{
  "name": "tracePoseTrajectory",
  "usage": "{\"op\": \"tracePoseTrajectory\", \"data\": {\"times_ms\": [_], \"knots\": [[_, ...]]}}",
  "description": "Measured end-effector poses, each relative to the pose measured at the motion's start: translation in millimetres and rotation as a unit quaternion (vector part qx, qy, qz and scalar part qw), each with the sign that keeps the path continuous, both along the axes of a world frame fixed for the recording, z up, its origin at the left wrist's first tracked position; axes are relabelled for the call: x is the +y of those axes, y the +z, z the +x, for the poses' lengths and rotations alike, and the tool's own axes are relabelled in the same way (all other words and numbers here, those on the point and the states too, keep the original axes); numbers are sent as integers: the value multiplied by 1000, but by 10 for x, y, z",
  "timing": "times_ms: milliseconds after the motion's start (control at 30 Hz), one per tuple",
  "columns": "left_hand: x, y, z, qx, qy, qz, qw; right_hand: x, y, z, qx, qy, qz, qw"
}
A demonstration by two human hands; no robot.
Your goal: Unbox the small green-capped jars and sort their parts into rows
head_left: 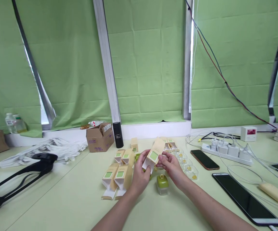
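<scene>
Between both hands I hold a small tan cardboard box (pixel 157 149) with a green square on its face, tilted above the table. My left hand (pixel 141 175) grips its lower left side, where a white flap shows. The fingers of my right hand (pixel 171 166) close on its right edge. Just below my right hand, a small green-lidded clear container (pixel 162 183) with a ring on top stands on the table. To the left are several similar tan boxes (pixel 121 175), the front ones with flaps folded out. Beyond my right hand lie clear round-celled pieces (pixel 188 166) with yellow bits inside.
On the right lie a large phone (pixel 246 197), a smaller phone (pixel 204 159), a power strip (pixel 227 150) with cables and a cream power bank (pixel 274 193). A carton (pixel 100 138), black cylinder (pixel 118 134), white cloth pile (pixel 57 150) and black frame (pixel 23 175) are leftward.
</scene>
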State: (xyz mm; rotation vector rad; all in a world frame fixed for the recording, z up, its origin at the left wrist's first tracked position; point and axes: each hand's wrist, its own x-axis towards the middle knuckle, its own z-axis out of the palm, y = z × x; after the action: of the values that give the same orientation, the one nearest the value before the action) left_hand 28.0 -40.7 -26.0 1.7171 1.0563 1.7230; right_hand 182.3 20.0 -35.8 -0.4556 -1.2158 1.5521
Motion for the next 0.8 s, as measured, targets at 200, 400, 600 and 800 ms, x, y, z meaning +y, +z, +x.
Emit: {"op": "tracePoseTrajectory", "data": {"times_ms": [200,400,600,800], "knots": [[-11,10,-4,64,107,16,992,-28,33,-11,22,-5,-11,1000],[-50,2,25,49,82,13,995,-33,62,-13,22,-30,-33,999],[-39,-44,14,60,99,28,993,13,39,-24,22,-21,-37,999],[-17,-17,38,-11,81,-34,996,53,-4,-46,10,5,-9,1000]]}}
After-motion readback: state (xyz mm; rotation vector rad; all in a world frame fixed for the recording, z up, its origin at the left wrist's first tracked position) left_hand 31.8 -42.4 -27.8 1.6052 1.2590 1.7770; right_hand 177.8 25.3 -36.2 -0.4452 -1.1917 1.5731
